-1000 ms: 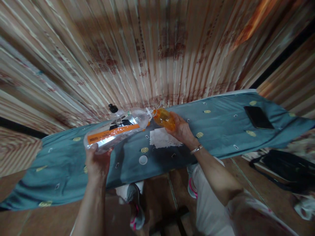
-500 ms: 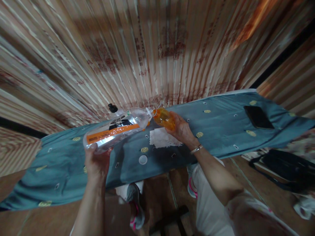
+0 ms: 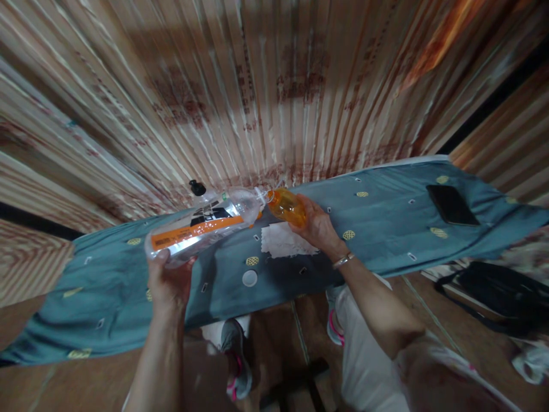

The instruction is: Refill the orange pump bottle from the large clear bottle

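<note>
My left hand (image 3: 169, 280) grips the base of a large clear plastic bottle (image 3: 201, 226) with an orange and black label, tipped sideways so its neck meets the mouth of a small orange bottle (image 3: 287, 207). My right hand (image 3: 319, 228) holds that small bottle, tilted toward the large one. Both are held just above a narrow board covered in teal patterned cloth (image 3: 386, 217). Below the bottles lie a white paper scrap (image 3: 283, 243) and a white cap (image 3: 249, 278). A small black cap (image 3: 197, 187) sits at the board's far edge.
A black phone (image 3: 452, 204) lies on the cloth at the right end. A corrugated metal wall (image 3: 257, 86) rises right behind the board. A black bag (image 3: 497, 294) rests on the brown floor at the right. My shoes (image 3: 238, 366) show under the board.
</note>
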Motion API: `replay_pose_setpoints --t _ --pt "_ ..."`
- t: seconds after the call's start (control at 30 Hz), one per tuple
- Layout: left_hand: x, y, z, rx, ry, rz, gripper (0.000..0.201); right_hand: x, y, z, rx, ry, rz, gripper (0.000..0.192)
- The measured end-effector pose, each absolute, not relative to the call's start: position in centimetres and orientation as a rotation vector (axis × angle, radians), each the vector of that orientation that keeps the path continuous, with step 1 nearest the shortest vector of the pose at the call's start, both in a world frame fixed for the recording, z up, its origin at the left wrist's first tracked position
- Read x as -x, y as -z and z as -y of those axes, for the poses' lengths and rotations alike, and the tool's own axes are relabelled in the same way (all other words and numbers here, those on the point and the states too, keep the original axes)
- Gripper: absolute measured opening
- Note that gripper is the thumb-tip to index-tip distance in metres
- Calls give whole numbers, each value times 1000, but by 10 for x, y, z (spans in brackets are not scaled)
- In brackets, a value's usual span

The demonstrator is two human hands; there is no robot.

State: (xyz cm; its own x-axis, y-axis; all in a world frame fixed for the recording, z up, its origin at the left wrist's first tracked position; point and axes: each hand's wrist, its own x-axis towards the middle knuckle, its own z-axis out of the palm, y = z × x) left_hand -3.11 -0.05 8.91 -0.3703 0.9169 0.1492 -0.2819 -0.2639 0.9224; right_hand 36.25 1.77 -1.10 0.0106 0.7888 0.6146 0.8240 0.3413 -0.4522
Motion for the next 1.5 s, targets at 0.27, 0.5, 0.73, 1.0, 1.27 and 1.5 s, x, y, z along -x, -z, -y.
replay_pose_setpoints --t 0.27,0.5,0.73,1.0,1.27,1.5 --pt "30 -89 -1 -989 -1742 -1100 55 -361 10 -17 1436 52 1749 85" --pt "31 -90 0 -972 -1750 -1084 57 -362 11 -17 1442 63 1763 81" --pt "27 -94 0 -899 -1796 -1076 54 -363 14 -19 1441 41 1777 85" --pt "30 -89 0 -995 -1754 -1100 60 -362 16 -19 1445 36 1757 91" --pt "28 -93 1 -939 -1756 -1091 60 -362 18 -21 1442 55 1759 86" --pt "28 -95 3 -916 -1749 -1093 53 -362 17 -21 1447 67 1765 86"
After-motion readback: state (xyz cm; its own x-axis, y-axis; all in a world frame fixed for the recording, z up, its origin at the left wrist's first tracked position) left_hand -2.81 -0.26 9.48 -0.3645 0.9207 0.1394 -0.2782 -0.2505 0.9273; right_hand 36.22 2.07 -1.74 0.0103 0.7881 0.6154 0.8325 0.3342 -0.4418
